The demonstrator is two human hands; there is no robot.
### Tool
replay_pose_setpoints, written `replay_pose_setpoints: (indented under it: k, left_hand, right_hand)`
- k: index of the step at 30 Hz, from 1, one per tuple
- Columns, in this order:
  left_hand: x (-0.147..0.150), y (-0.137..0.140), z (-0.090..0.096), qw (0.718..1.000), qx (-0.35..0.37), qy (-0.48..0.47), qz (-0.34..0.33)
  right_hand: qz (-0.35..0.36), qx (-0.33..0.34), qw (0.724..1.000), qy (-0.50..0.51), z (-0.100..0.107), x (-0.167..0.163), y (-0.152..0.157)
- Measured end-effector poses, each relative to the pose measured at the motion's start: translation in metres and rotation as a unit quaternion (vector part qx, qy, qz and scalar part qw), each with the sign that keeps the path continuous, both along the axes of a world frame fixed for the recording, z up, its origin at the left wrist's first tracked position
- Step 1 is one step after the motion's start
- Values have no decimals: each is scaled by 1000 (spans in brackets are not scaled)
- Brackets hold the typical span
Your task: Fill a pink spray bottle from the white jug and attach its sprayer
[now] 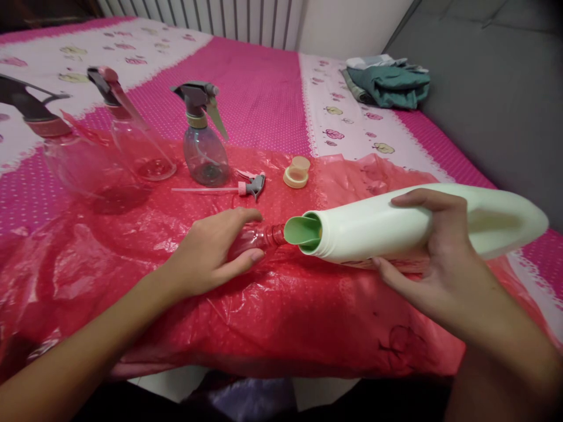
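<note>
My left hand is wrapped round a small clear bottle, whose open neck faces right. My right hand grips a large pale green jug, tipped almost level with its mouth to the left. The jug's green pouring spout is at the small bottle's neck; whether they touch I cannot tell. No liquid stream can be made out. Just beyond my left hand lies a grey and pink trigger spray head with its thin tube. A yellowish cap sits behind the spout.
A grey spray bottle stands upright at the back left. Two clear spray bottles, one near the left edge and one beside it, stand there too. Red plastic sheeting covers the bed's front. Folded cloths lie far right.
</note>
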State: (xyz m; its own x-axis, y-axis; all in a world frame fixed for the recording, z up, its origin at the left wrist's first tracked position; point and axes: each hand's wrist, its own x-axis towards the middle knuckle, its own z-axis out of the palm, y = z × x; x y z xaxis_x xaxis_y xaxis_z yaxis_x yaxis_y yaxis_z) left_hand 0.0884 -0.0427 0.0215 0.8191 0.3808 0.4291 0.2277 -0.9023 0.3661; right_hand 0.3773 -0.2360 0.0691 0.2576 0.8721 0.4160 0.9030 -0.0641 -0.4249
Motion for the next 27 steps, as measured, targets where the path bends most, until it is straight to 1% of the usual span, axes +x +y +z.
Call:
replay_pose_setpoints:
  k: [8, 14, 22, 27]
  left_hand:
    - [1, 0, 0, 1000, 27, -9, -3]
    - [1, 1, 0, 1000, 12, -2, 1]
    - [0, 1, -1, 1000, 16, -2, -3]
    - [1, 1, -1, 1000, 5, -4, 2]
  right_hand:
    - [6, -13, 1000, -3, 1, 1, -1]
    - [8, -10, 1000, -12, 1, 1, -1]
    - [11, -8, 1000, -9, 1, -1, 0]
    - [11, -5, 1000, -19, 2, 0, -3]
